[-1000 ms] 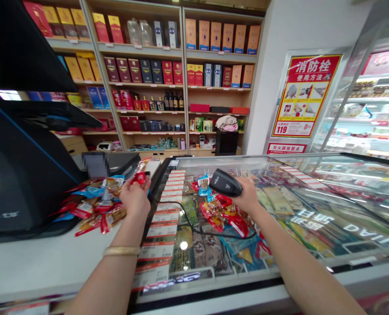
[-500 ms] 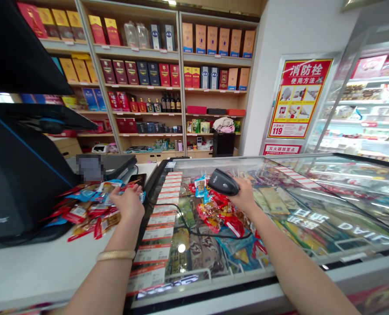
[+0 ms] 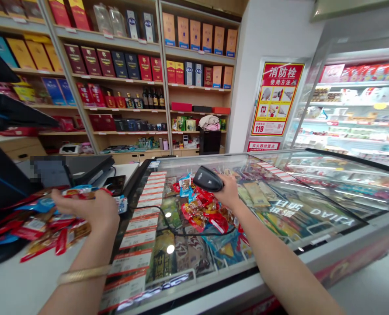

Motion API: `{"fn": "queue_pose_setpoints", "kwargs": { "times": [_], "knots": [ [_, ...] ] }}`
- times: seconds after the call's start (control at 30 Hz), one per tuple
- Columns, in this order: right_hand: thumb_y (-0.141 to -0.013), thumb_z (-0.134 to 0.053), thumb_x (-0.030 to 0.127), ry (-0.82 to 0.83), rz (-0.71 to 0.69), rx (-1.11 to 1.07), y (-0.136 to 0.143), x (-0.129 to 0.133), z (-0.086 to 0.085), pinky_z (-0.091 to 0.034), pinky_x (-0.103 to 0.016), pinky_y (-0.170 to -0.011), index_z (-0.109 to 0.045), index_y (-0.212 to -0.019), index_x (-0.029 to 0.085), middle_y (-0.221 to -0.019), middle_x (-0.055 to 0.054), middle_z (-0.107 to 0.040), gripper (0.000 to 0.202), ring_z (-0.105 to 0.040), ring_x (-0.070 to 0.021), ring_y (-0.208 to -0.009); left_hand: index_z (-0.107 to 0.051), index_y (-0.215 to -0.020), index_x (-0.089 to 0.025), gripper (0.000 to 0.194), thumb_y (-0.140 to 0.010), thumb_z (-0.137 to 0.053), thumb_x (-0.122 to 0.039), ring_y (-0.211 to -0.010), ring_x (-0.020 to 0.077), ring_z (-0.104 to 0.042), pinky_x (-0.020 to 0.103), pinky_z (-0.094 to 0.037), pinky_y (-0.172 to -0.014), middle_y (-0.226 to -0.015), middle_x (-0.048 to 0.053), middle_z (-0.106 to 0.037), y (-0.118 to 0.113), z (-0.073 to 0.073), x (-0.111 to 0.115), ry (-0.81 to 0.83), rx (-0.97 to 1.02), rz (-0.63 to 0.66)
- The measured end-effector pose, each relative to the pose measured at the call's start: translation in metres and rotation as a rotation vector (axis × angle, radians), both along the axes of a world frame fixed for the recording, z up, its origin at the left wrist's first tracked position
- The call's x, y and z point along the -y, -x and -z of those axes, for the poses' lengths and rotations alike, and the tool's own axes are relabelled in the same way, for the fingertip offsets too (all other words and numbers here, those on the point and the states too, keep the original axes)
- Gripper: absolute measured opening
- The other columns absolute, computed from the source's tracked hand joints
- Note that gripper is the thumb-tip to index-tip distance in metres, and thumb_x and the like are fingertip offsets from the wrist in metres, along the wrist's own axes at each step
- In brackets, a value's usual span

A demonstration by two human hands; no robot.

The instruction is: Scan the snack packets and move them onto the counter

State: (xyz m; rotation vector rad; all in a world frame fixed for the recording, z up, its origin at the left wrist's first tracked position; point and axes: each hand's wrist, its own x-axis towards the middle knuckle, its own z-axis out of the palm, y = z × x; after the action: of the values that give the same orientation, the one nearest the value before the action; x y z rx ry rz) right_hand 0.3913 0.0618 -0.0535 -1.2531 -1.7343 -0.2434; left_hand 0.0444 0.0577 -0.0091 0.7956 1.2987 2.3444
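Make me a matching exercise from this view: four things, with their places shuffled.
1. Scanner
2. Bracelet
3. Poster
4. Price tags

A. On the white wall
B. In a column along the left part of the freezer
C. In the right hand
D. Around the left arm

Pairs: 1-C, 2-D, 3-A, 4-B

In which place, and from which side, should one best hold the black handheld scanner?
The black scanner is probably best held by its handle, from the right: its broad head points left, and the right hand wraps the handle end.
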Motion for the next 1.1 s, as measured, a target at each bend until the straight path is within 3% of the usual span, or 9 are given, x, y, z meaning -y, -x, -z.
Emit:
{"fn": "queue_pose_setpoints", "kwargs": {
  "times": [0.1,0.23,0.33,0.4,0.53,0.63,0.77,0.93,1.1],
  "knots": [
    [-0.068,-0.073,0.032,0.005,0.004,0.009,0.000,0.000,0.000,-0.041,-0.035,-0.079,-0.072,-0.088,0.021,-0.084,-0.006,-0.077,0.023,-0.068,-0.0257,-0.082,-0.054,-0.118,-0.025,0.044,-0.080,-0.065,-0.004,-0.133,0.0277,-0.050,0.038,-0.048,-0.108,-0.129,0.005,-0.055,-0.014,-0.002,0.007,0.022,-0.328,-0.165],
    [-0.067,-0.076,0.037,-0.006,0.012,0.003,0.000,-0.002,0.002,-0.042,-0.035,-0.080,-0.072,-0.091,0.021,-0.088,-0.007,-0.078,0.029,-0.069,-0.0262,-0.084,-0.068,-0.095,-0.021,0.028,-0.072,-0.073,-0.006,-0.110,0.0256,-0.064,0.038,-0.050,-0.105,-0.096,0.005,-0.069,-0.056,0.015,0.009,0.079,-0.534,0.450],
    [-0.067,-0.075,0.039,-0.008,0.019,0.009,-0.001,-0.003,0.004,-0.042,-0.036,-0.082,-0.072,-0.093,0.022,-0.090,-0.007,-0.078,0.031,-0.069,-0.0266,-0.086,-0.074,-0.093,-0.023,0.045,-0.054,-0.086,-0.006,-0.123,0.0303,-0.061,0.040,-0.047,-0.109,-0.114,0.010,-0.071,-0.089,0.039,0.016,0.114,-0.663,0.892],
    [-0.068,-0.074,0.037,0.001,0.019,0.020,-0.001,-0.002,0.004,-0.041,-0.036,-0.082,-0.072,-0.092,0.022,-0.089,-0.007,-0.077,0.028,-0.069,-0.0264,-0.085,-0.076,-0.100,-0.026,0.055,-0.049,-0.088,-0.007,-0.123,0.0318,-0.061,0.043,-0.044,-0.112,-0.124,0.012,-0.070,-0.102,0.052,0.021,0.135,-0.739,1.032],
    [-0.070,-0.071,0.035,0.019,0.006,0.038,-0.002,-0.001,0.002,-0.040,-0.034,-0.080,-0.071,-0.089,0.023,-0.084,-0.006,-0.076,0.023,-0.068,-0.0252,-0.083,-0.078,-0.102,-0.027,0.053,-0.054,-0.086,-0.007,-0.110,0.0292,-0.068,0.038,-0.050,-0.104,-0.111,0.011,-0.075,-0.105,0.059,0.023,0.168,-0.721,1.035],
    [-0.069,-0.071,0.033,0.015,0.001,0.030,-0.002,0.000,0.001,-0.040,-0.034,-0.080,-0.071,-0.089,0.022,-0.085,-0.006,-0.077,0.022,-0.068,-0.0249,-0.083,-0.077,-0.085,-0.027,0.032,-0.061,-0.081,-0.007,-0.083,0.0243,-0.072,0.029,-0.057,-0.076,-0.086,0.006,-0.077,-0.098,0.053,0.017,0.190,-0.551,0.976],
    [-0.068,-0.070,0.030,0.016,0.019,0.022,-0.001,0.000,0.001,-0.039,-0.035,-0.080,-0.071,-0.088,0.022,-0.086,-0.006,-0.077,0.022,-0.068,-0.0256,-0.084,-0.067,-0.063,-0.022,0.020,-0.074,-0.071,-0.006,-0.040,0.0162,-0.055,0.021,-0.040,-0.039,-0.050,0.001,-0.064,-0.091,0.048,0.006,0.377,-0.279,0.866],
    [-0.069,-0.071,0.031,0.032,0.020,0.051,-0.001,-0.001,0.003,-0.039,-0.034,-0.079,-0.071,-0.088,0.022,-0.085,-0.006,-0.076,0.021,-0.068,-0.0255,-0.084,-0.069,-0.077,-0.013,0.020,-0.086,-0.057,0.001,-0.053,0.0157,-0.066,0.023,-0.054,-0.052,-0.065,0.006,-0.070,-0.088,0.044,0.003,0.347,0.145,0.809],
    [-0.069,-0.072,0.032,0.072,-0.017,0.106,0.000,-0.002,0.004,-0.039,-0.035,-0.083,-0.072,-0.095,0.023,-0.090,-0.006,-0.078,0.027,-0.069,-0.0260,-0.088,-0.069,-0.091,-0.010,0.023,-0.083,-0.055,0.007,-0.069,0.0182,-0.073,0.026,-0.062,-0.064,-0.077,0.009,-0.072,-0.085,0.038,0.005,0.284,0.340,0.852]
  ]
}}
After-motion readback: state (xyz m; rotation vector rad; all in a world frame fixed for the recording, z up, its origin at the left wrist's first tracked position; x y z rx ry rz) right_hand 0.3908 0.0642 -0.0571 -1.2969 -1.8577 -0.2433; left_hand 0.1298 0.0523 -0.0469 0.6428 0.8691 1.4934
